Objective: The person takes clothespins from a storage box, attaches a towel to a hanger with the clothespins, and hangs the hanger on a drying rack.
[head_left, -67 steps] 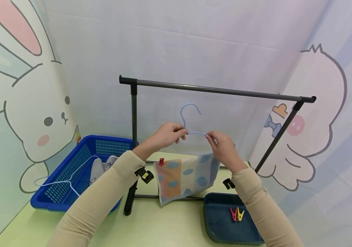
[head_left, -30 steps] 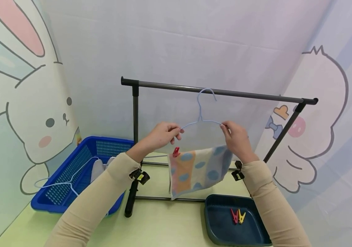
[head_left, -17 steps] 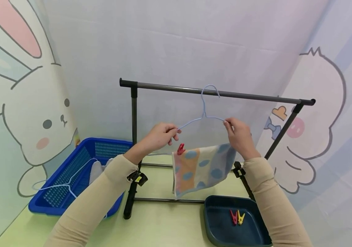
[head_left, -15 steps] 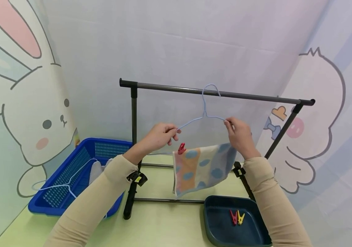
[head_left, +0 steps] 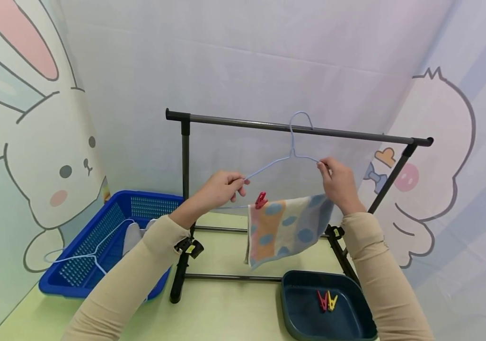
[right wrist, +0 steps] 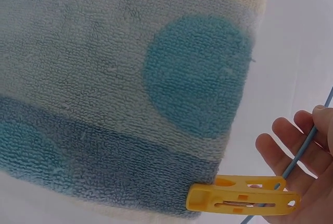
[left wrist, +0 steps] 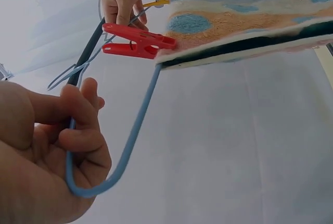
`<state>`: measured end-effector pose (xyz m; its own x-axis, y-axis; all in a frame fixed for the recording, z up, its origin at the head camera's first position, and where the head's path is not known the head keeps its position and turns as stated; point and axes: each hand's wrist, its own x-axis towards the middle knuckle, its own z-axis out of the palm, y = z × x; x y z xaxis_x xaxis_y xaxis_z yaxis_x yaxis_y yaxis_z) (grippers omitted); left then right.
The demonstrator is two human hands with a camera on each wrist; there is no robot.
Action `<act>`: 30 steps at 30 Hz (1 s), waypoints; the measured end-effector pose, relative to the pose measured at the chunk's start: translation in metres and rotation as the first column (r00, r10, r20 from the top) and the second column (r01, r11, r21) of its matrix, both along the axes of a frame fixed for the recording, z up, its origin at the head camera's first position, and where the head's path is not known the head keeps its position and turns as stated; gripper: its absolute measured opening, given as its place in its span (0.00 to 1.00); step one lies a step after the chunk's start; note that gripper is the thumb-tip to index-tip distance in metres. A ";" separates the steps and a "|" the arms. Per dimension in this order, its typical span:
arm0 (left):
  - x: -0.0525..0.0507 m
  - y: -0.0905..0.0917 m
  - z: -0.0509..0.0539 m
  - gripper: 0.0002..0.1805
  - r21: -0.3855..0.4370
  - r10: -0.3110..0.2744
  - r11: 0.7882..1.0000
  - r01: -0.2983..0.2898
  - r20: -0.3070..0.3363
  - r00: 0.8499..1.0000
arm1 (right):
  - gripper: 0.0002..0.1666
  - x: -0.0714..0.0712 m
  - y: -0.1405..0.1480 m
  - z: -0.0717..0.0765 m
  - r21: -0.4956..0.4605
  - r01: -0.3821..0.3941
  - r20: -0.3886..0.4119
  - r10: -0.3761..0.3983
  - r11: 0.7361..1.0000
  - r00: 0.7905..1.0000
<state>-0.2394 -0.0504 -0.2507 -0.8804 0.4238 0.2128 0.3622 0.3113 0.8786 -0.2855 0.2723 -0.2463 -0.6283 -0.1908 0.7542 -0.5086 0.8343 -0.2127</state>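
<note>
A light-blue wire hanger is held up by both hands in the head view. My left hand pinches its left arm between thumb and fingers, and in the left wrist view the fingers curl round the wire. The right hand pinches the other arm. A folded striped towel with blue dots hangs below, fastened to the hanger by a red clothespin and, in the right wrist view, a yellow clothespin. The hook overlaps the rack's dark rail; whether it rests on it I cannot tell.
At left a blue plastic basket contains a second hanger and a pale item with dark marks. A dark tray at front right contains a red clothespin and a yellow clothespin. The rack stands on a pale-green table.
The hanger and towel have risen and moved right, the hook from below the rail to overlapping it. My right hand has moved right and up; the gap between the hands has widened.
</note>
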 end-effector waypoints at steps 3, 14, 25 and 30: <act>0.001 0.001 0.001 0.15 -0.007 0.005 1.000 -0.005 -0.012 1.000 | 0.12 -0.001 0.003 0.001 0.001 0.007 0.007 -0.007 1.000 1.000; 0.002 0.016 0.001 0.15 -0.030 0.035 0.999 -0.038 -0.110 0.993 | 0.15 -0.004 0.013 0.006 0.012 0.027 0.064 -0.028 1.000 0.998; 0.002 0.041 -0.003 0.15 -0.014 0.036 0.999 -0.038 -0.135 0.990 | 0.19 -0.008 0.026 0.008 0.056 0.081 0.155 -0.089 0.995 0.984; 0.000 0.051 -0.006 0.15 -0.028 0.025 0.999 -0.029 -0.122 0.992 | 0.19 -0.010 0.032 0.009 0.093 0.081 0.194 -0.098 0.992 0.976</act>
<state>-0.2390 0.0007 -0.2568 -0.8599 0.4078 0.3070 0.4571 0.3476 0.8187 -0.2952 0.3048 -0.2377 -0.7807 -0.1846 0.5970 -0.3859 0.8938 -0.2283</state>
